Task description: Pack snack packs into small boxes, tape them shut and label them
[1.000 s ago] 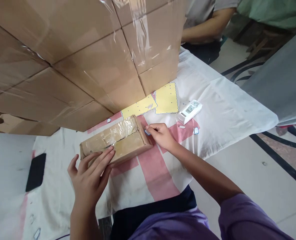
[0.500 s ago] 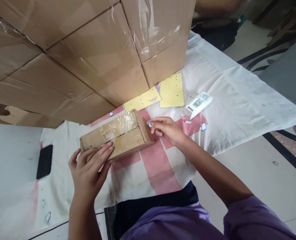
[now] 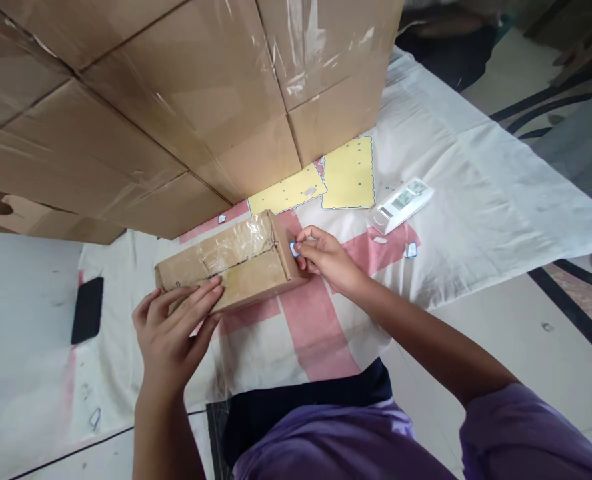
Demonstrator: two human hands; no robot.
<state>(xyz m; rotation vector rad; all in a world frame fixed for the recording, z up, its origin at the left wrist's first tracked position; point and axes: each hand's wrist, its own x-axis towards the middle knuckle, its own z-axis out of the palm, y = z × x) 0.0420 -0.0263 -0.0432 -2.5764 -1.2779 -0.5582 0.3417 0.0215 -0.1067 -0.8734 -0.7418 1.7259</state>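
A small brown cardboard box (image 3: 246, 277) with clear tape across its top lies on the table in front of me. My left hand (image 3: 176, 320) holds its left near part, fingers laid over the top and thumb at the near side. At the box's right end, my right hand (image 3: 321, 257) pinches a small white sticker with a blue edge (image 3: 294, 249) between thumb and fingertips. The sticker is at the end face; whether it touches the cardboard I cannot tell.
Large stacked cartons (image 3: 186, 100) rise behind the box. Yellow dotted sheets (image 3: 349, 177) lie at their foot. A white device with a small display (image 3: 401, 205) stands right of my hand, near a loose sticker (image 3: 411, 250). A black phone (image 3: 87, 310) lies at left.
My right hand has brought the sticker slightly left, closer to the box's right end. My left hand stays on the box. The whole view has shifted slightly.
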